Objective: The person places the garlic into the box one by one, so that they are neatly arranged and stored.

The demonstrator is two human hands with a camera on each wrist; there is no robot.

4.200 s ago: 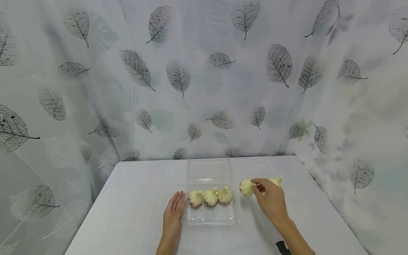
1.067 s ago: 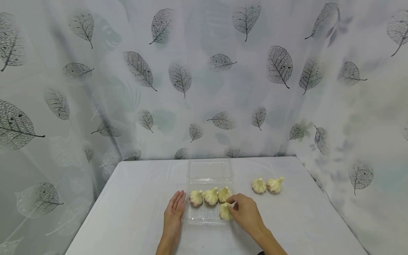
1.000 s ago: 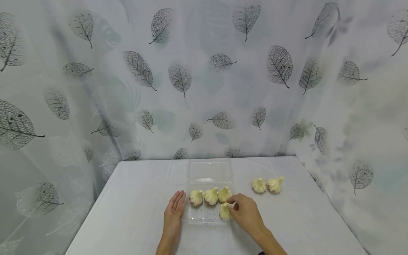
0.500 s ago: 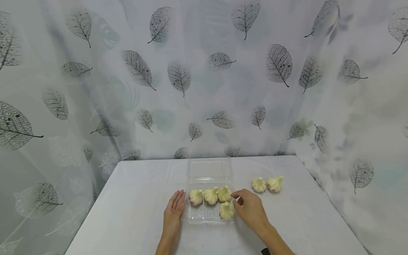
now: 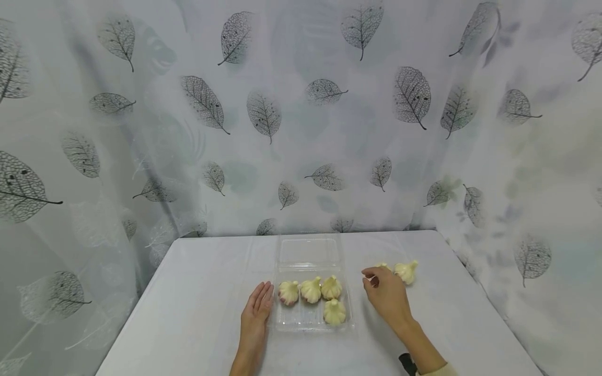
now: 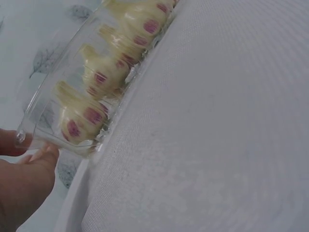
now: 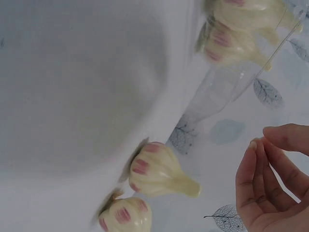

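A clear plastic clamshell box [image 5: 312, 326], its lid laid back, holds several garlic bulbs. Three stand in a row, including the left garlic bulb [image 5: 289, 293]; another garlic bulb [image 5: 335, 312] sits in front of the right one. My left hand [image 5: 255, 316] rests along the box's left side with straight fingers, its fingertips at the clear wall in the left wrist view. My right hand [image 5: 389, 298] is over the table right of the box, fingers bent and holding nothing, thumb near the index tip. It partly hides one loose garlic bulb [image 7: 157, 169]; beside that lies another garlic bulb [image 5: 406, 272].
The box stands on a white-covered table [image 5: 202, 292]. The opened lid [image 5: 309, 252] lies toward the far edge. Behind and at both sides hangs a leaf-print curtain [image 5: 291, 130]. A dark band [image 5: 407, 364] shows at the right wrist.
My right hand brought a garlic bulb from the right into the box's front right, let it go, and moved back right toward the two loose bulbs. The left hand stayed in place.
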